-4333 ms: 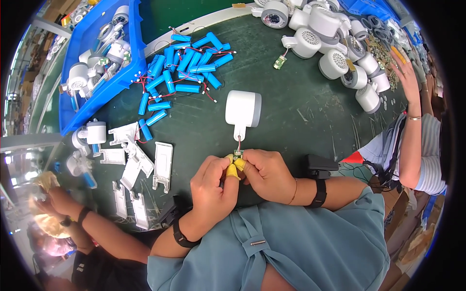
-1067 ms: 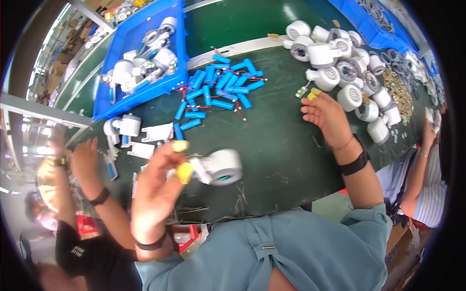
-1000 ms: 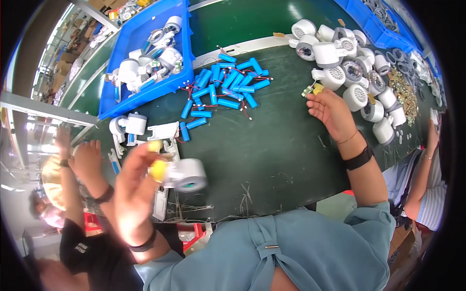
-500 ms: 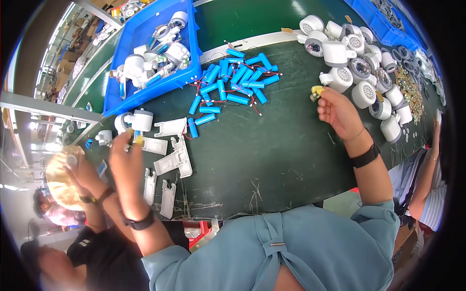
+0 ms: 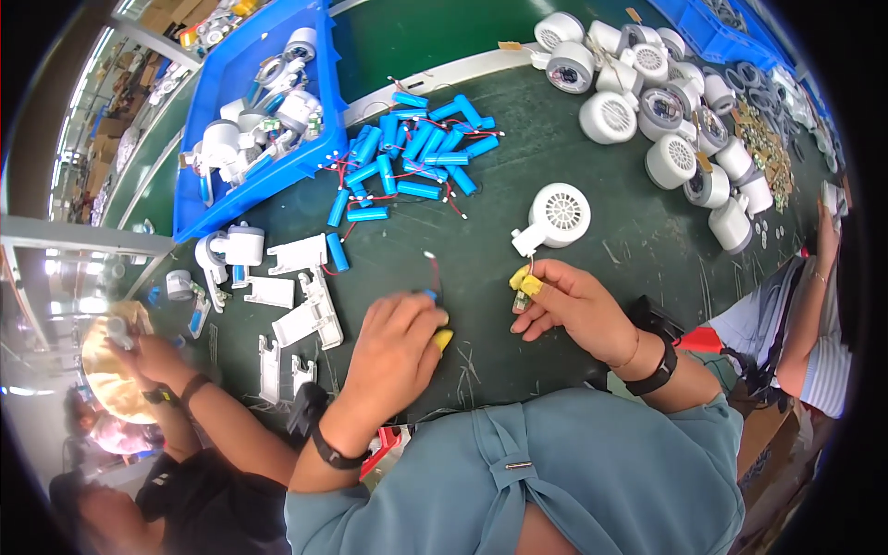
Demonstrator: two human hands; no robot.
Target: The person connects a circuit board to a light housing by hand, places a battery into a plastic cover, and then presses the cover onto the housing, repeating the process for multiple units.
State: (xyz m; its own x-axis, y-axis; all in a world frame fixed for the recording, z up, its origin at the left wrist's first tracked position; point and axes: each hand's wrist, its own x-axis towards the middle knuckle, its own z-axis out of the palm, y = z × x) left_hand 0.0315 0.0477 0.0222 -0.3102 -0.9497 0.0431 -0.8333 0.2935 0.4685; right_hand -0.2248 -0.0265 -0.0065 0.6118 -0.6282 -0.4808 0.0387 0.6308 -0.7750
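In the middle of the table my left hand is closed on a blue cylindrical battery, mostly hidden by the fingers. A red wire with a white plug sticks up from it. To the right, my right hand pinches a small green circuit board between thumb and finger. Wires run from this board up to a white fan head with a round grille, lying on the table just beyond the hand. Yellow covers sit on fingertips of both hands.
A heap of blue batteries with red wires lies beyond my hands. White plastic shells are at left, near a blue bin. More fan heads are piled at right beside small circuit boards. Co-workers sit on both sides.
My left hand has moved right from the white shells and now holds a battery. The right hand has come left and nearer with the board, drawing one fan head away from the pile.
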